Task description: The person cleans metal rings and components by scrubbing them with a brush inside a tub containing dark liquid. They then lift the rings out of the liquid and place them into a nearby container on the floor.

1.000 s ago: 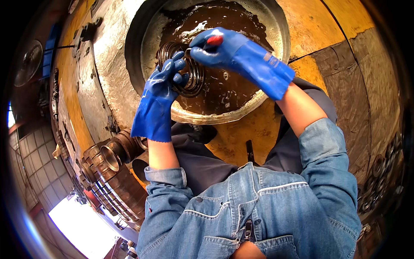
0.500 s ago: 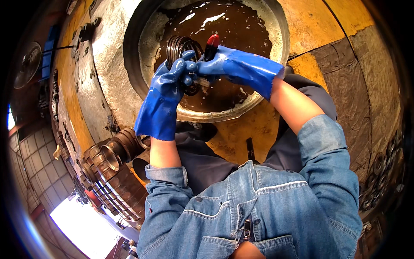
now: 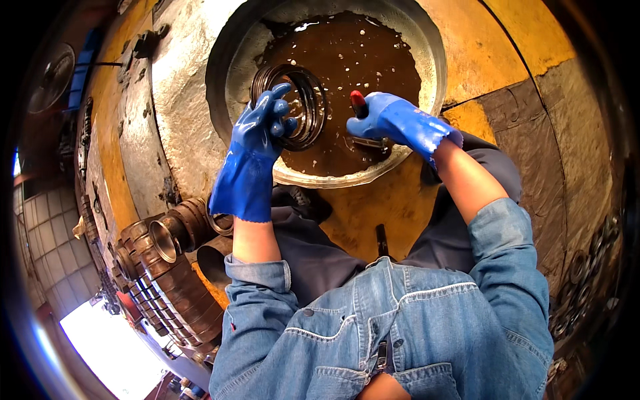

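Blue rubber gloves on both of your hands, and they're each busy with something. Your left hand (image 3: pixel 257 137) has a bundle of thin dark rings (image 3: pixel 266 75), fingers loosely curled round the near left side with the tips poking into the middle, so I'd call it half closed on them. Those rings look wet and shiny, and you've got them tilted up over the left part of a big round basin (image 3: pixel 347 179)

Your right hand (image 3: pixel 387 119) is closed pretty snug around a red-tipped tool (image 3: pixel 359 103), red end sticking up on the far left of your fist, with a flat pale end showing just below, on the near side. Might be a brush, but your glove covers too much for me to tell. It's over the right part of the basin, apart from the rings, so tool and rings aren't touching

Basin's got brown liquid (image 3: pixel 373 67) in it with little bubbles dotted about and pale froth round the side. It sits in front of you on a stained yellow floor (image 3: pixel 360 217). Near left, next to your forearm, there's a pile of brown metal cylinders (image 3: pixel 180 283), and way over on the right more dark ring-shaped parts (image 3: pixel 579 287) are lying about
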Motion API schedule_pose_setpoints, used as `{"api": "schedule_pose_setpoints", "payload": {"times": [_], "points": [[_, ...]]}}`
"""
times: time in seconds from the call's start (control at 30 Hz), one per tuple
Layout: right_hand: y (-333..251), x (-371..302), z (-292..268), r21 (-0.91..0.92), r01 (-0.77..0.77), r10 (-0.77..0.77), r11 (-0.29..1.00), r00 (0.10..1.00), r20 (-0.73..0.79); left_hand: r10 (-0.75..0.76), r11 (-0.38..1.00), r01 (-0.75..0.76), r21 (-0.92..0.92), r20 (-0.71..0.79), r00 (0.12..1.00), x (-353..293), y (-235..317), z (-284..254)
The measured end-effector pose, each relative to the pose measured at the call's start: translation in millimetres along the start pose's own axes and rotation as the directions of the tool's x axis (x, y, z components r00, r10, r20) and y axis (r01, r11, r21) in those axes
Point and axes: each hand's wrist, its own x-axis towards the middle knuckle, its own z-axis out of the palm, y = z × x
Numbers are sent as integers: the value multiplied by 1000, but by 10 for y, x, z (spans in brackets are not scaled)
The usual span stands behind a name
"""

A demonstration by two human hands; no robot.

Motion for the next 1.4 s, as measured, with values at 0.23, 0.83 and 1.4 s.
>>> {"api": "schedule_pose_setpoints", "payload": {"times": [0.23,0.83,1.4], "points": [[-6,-10,-201,375,367,-85,851,801,-593,128,951,-13,-308,356,926,-15,35,-251],[-86,304,152,965,156,-261,212,960,-98,202,801,59,-596,361,910,90,-67,-81],[122,536,125,748,199,-27,634,972,-235,-20,968,27,-249,32,999,-6,-12,238]]}}
